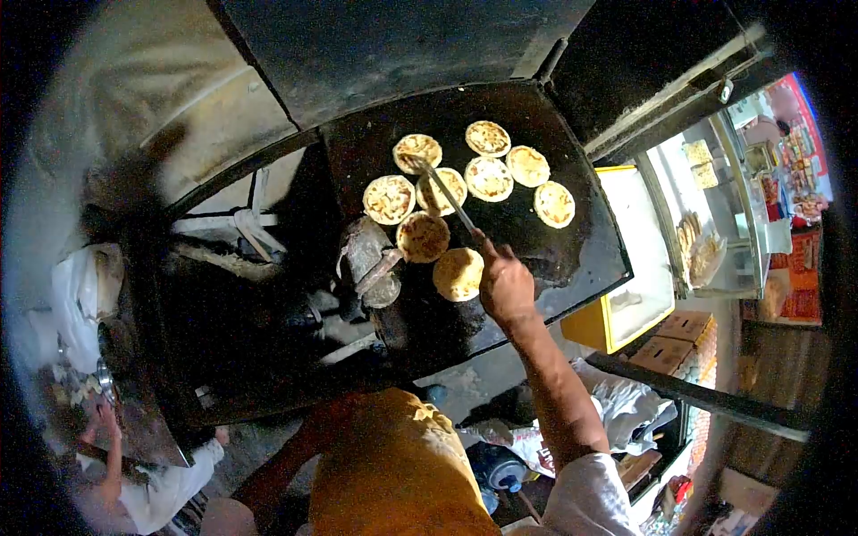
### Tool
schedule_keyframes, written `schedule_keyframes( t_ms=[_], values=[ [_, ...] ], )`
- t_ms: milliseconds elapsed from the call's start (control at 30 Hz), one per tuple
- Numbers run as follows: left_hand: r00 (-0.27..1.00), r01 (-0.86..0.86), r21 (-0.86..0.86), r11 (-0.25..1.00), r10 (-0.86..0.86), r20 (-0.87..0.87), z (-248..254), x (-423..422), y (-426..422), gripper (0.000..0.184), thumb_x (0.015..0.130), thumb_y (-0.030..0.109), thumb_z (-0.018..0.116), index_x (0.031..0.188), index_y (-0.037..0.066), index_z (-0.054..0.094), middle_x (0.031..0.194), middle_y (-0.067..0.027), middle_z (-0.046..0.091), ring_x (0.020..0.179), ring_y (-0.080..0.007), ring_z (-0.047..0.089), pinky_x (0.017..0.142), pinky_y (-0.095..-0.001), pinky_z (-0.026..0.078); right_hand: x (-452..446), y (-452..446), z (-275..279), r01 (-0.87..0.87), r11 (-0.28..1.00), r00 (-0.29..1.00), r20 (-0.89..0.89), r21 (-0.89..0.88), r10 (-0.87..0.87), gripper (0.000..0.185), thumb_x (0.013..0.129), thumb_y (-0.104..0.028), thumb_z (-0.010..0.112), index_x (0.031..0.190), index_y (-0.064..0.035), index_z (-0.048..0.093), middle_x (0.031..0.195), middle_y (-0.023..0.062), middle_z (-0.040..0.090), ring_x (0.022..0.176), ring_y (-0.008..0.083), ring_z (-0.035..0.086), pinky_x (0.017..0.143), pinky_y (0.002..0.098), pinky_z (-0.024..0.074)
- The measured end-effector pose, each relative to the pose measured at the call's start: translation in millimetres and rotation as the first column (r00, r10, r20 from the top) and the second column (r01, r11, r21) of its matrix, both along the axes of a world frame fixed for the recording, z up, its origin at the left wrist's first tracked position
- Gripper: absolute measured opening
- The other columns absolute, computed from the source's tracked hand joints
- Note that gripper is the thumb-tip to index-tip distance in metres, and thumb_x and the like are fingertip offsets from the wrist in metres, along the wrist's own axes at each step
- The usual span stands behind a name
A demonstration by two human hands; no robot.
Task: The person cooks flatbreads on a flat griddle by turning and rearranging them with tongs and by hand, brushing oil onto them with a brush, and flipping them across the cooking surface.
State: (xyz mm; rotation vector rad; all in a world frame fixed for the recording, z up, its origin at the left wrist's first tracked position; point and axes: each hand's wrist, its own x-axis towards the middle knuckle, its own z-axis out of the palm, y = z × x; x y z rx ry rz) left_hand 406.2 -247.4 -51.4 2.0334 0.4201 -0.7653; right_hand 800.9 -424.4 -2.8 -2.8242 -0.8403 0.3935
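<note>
My right hand (506, 281) is closed around the handle of a long, thin metal turner (456, 205). Its far end rests on or just above a round flatbread (414, 148) at the upper left of the group. Several more round, browned flatbreads lie on the dark griddle (559, 259), one of them (458, 275) close beside my right hand. At the griddle's left edge sits a grey, worn, flat piece with a handle-like bar (366, 263); its kind is unclear. My left forearm (290, 451) shows in shadow beside my yellow apron (384, 464), its hand hidden.
Right of the griddle stands a yellow-edged tray (643, 295), with cardboard boxes (670, 344) beyond it. A glass case (706, 232) holds flatbreads. A dark bar (706, 393) crosses at lower right. Another person's hand (109, 424) is at a metal surface on the left.
</note>
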Motion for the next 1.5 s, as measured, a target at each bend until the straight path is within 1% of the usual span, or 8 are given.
schedule_keyframes(
  t_ms=[67,200,367,733,1033,1133,1267,1500],
  values=[
    [1.000,-0.011,-0.023,1.000,0.011,0.010,17.8,12.5,1.3,0.045,0.103,0.039,0.040,0.139,0.014,0.047,0.126,-0.0138,0.060,0.104,-0.0336,0.062,0.091,-0.0447,0.050,-2.9,-7.2,1.8,0.001,0.999,1.000,0.000,-0.041,-0.001,0.058,0.085,-0.003,0.048,0.139,-0.0217,0.051,0.116,0.0326,0.061,0.095,0.0452,0.065,0.080,0.0462,0.0566],
    [0.988,-0.005,-0.037,0.999,0.010,0.153,17.0,21.3,10.3,0.043,0.102,0.036,0.042,0.138,0.013,0.047,0.124,-0.0156,0.059,0.108,-0.0354,0.060,0.092,-0.0455,0.049,37.4,-20.3,-0.5,0.101,0.817,0.973,0.115,0.568,-0.201,0.064,0.073,0.015,0.046,0.134,-0.0059,0.054,0.107,0.0272,0.066,0.092,0.0380,0.068,0.077,0.0437,0.0546],
    [0.979,0.053,-0.019,0.998,-0.048,0.199,26.6,32.5,11.9,0.042,0.099,0.031,0.048,0.137,0.012,0.048,0.122,-0.0175,0.059,0.108,-0.0363,0.059,0.092,-0.0463,0.048,71.6,-22.5,-50.4,0.165,0.966,0.984,0.030,0.202,-0.174,0.063,0.076,0.002,0.053,0.137,-0.0136,0.051,0.092,0.0278,0.066,0.084,0.0439,0.065,0.072,0.0465,0.0544],
    [0.986,-0.153,-0.237,0.959,0.164,0.024,22.0,43.5,8.8,0.041,0.099,0.031,0.050,0.135,0.010,0.051,0.125,-0.0172,0.060,0.111,-0.0343,0.060,0.096,-0.0443,0.048,11.4,-84.2,-6.8,0.379,0.877,0.918,0.001,0.295,-0.396,0.062,0.078,0.005,0.048,0.138,-0.0100,0.050,0.109,0.0283,0.064,0.086,0.0433,0.066,0.076,0.0499,0.0526],
    [0.999,0.012,-0.152,0.988,-0.019,-0.041,14.8,39.1,10.5,0.048,0.099,0.039,0.051,0.134,0.006,0.051,0.126,-0.0168,0.060,0.109,-0.0317,0.062,0.095,-0.0417,0.049,36.9,-57.1,0.1,0.183,0.933,0.960,0.149,0.311,-0.238,0.073,0.074,0.006,0.053,0.142,-0.0167,0.047,0.099,0.0325,0.062,0.081,0.0473,0.063,0.071,0.0496,0.0541],
    [0.962,-0.242,-0.229,0.943,0.202,-0.184,9.0,38.0,2.4,0.054,0.098,0.045,0.051,0.136,0.006,0.050,0.123,-0.0170,0.061,0.108,-0.0281,0.061,0.095,-0.0404,0.048,-23.7,-91.1,-2.0,0.100,0.982,0.971,0.198,0.160,-0.132,0.074,0.080,0.004,0.051,0.147,-0.0244,0.040,0.105,0.0306,0.061,0.073,0.0480,0.063,0.065,0.0526,0.0539],
    [0.975,-0.193,-0.343,0.919,0.220,0.041,-22.2,24.9,-0.4,0.058,0.098,0.048,0.051,0.136,0.005,0.048,0.121,-0.0172,0.061,0.111,-0.0268,0.060,0.097,-0.0386,0.045,-41.2,-92.9,9.6,0.135,0.974,0.986,0.126,-0.181,-0.113,0.076,0.086,0.000,0.048,0.152,-0.0334,0.028,0.107,0.0257,0.057,0.069,0.0418,0.066,0.062,0.0492,0.0551],
    [0.955,-0.200,-0.293,0.935,0.252,0.154,-16.6,23.1,3.9,0.046,0.099,0.038,0.051,0.134,0.007,0.051,0.118,-0.0152,0.063,0.110,-0.0267,0.061,0.095,-0.0377,0.046,-8.7,-116.5,0.6,0.279,0.942,0.951,0.188,-0.188,-0.245,0.073,0.088,-0.002,0.046,0.151,-0.0328,0.029,0.105,0.0259,0.060,0.077,0.0414,0.067,0.064,0.0487,0.0559]
  ],
)
